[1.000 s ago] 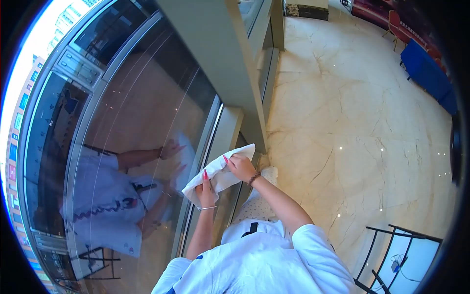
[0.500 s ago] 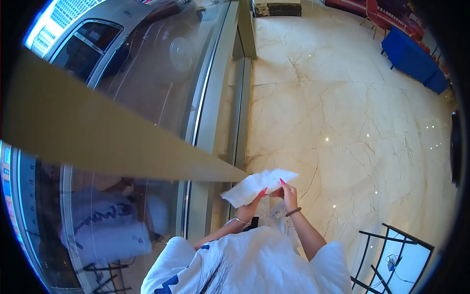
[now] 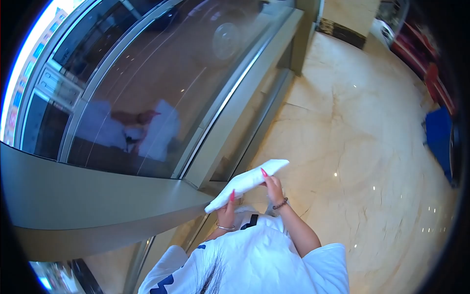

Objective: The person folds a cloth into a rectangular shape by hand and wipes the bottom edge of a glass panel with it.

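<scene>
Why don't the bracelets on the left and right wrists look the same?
The left bracelet is silvery and shiny, while the right bracelet is dark brown. The left bracelet is a thin, smooth-looking band, but the right bracelet is thicker and looks bumpy, like a string of beads. Both go around a wrist.

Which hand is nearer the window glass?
Left. The left hand holds the end of the white cloth on the side toward the window glass; the right hand holds it farther out, over the floor side.
</scene>
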A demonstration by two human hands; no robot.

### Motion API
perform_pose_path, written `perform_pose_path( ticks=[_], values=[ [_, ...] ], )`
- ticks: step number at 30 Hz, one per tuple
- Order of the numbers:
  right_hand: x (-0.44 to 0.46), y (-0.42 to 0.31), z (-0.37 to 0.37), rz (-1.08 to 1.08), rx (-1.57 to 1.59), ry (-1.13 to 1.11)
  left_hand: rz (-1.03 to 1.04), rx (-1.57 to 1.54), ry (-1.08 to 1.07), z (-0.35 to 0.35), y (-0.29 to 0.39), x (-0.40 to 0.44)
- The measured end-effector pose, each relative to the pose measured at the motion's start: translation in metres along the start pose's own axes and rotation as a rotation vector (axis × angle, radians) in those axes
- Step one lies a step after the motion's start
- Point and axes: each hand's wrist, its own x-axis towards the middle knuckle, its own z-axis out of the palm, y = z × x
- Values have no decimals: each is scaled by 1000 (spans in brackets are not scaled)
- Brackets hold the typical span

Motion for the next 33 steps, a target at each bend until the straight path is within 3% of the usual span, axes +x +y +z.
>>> perform_pose_path(
  ticks=[1,3,5,7,8,11,13,17,19,22,23,27,29,31,33],
  values=[
    [16,-11,7,-68,-170,-85,-39,-14,181,6,13,3],
    [31,-54,27,7,-518,-313,-28,38,484,3,9,6],
    [47,-75,55,-153,-437,-508,42,82,655,-3,16,15],
    [85,-85,80,-519,-514,-713,33,183,775,8,45,40],
    [98,-92,89,-512,-504,-733,94,135,836,16,52,54],
    [130,-101,107,-682,-735,-857,79,371,919,-1,27,83],
    [141,-91,114,-836,-597,-921,-1,425,888,-10,23,94],
    [132,-67,119,-871,-625,-940,-90,490,935,-43,-18,75],
    [149,-64,107,-908,-675,-913,34,592,931,-20,-9,89],
    [177,-72,85,-806,-709,-915,-43,469,794,11,12,114],
    [185,-74,70,-917,-741,-837,-38,458,777,25,16,125],
    [245,-108,37,-696,-596,-845,-16,609,737,74,27,179],
    [271,-109,14,-580,-561,-804,-141,536,585,94,31,215],
    [299,-114,-6,-895,-797,-592,4,470,496,107,31,249],
    [326,-125,-23,-928,-772,-519,64,413,427,128,36,282]
  ],
)
